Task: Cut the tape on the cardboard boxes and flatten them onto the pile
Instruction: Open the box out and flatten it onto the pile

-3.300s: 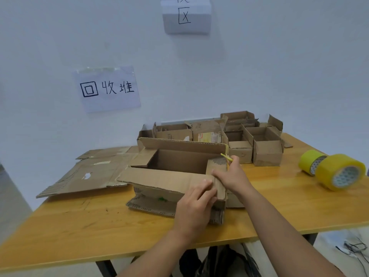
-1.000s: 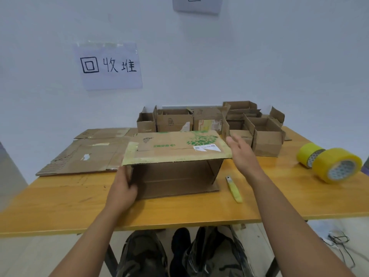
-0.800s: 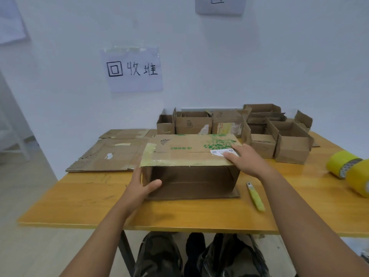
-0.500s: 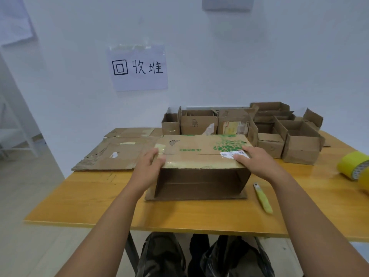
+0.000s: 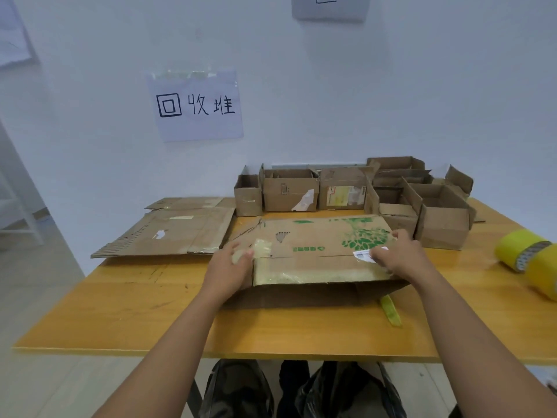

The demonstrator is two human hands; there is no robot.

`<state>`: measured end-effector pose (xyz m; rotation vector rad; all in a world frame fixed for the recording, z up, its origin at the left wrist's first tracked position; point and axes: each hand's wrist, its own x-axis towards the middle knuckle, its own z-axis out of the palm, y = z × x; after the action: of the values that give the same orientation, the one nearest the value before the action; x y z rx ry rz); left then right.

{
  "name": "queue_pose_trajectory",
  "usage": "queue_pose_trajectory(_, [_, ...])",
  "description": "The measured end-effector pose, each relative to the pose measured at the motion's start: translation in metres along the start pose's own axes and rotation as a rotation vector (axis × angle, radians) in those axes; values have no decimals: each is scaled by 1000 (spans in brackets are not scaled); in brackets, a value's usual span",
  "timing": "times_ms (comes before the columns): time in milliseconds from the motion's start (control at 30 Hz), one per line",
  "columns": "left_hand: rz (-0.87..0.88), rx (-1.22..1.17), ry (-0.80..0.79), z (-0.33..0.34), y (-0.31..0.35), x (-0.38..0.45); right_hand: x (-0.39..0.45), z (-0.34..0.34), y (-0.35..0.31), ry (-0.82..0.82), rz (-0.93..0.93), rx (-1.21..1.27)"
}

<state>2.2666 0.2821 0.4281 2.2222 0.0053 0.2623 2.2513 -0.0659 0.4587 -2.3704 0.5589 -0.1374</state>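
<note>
Brown green-printed cardboard box (image 5: pixel 319 251) at frame centre gets squashed flat for stacking, left hand (image 5: pixel 229 268) and right hand (image 5: pixel 401 259) pressing down, fingers spread.

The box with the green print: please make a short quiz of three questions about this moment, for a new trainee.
1. True or false: the box with the green print already lies on the pile of flattened cardboard.
2. Where is the yellow-green cutter? A) in the right hand B) on the table, partly under the box's right end C) on the tape rolls
3. Fill in: the left hand rests at the box's ____ end.

Key:
1. False. It is on the table beside the pile, pressed nearly flat by both hands.
2. B.
3. Left.
</note>
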Motion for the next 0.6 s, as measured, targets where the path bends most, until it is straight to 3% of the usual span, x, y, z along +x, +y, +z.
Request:
queue_pose_trajectory(100, [-260, 5, 9, -8, -9, 12, 1, 1, 8, 25, -50, 145])
queue_pose_trajectory(233, [-386, -184, -38, -11, -10, 20, -3, -8, 13, 116, -158, 236])
queue_pose_trajectory(467, [-232, -464, 29, -14, 18, 15, -5, -37, 9, 270, -165, 197])
queue_pose_trajectory(600, [-145, -311, 154, -32, 25, 15, -4, -40, 7, 264, -212, 310])
